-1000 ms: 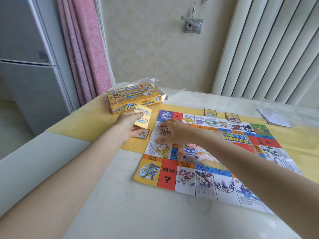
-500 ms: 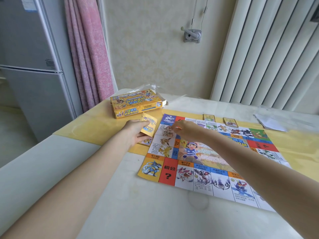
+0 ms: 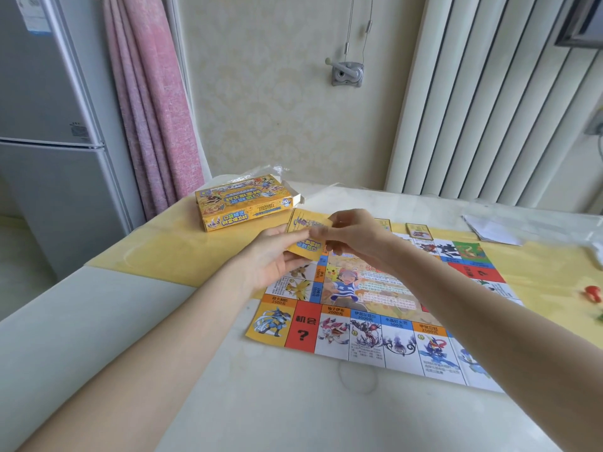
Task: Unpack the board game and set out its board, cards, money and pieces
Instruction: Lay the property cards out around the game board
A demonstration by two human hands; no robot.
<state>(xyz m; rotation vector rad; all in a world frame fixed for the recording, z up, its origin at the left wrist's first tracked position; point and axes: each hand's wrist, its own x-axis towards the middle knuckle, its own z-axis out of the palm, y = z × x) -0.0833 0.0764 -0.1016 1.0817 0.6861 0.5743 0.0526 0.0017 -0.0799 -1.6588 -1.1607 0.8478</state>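
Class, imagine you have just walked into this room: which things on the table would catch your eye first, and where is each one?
First comes the bright game board, spread flat across the middle of the table. Above its far left corner, the left hand and the right hand together hold a small yellow stack of cards. Beyond them, at the table's far left, lies the yellow game box with one end flap open.

Board far-left squares hidden under my hands | red object cut off at right edge, unidentifiable | card stack face blurred
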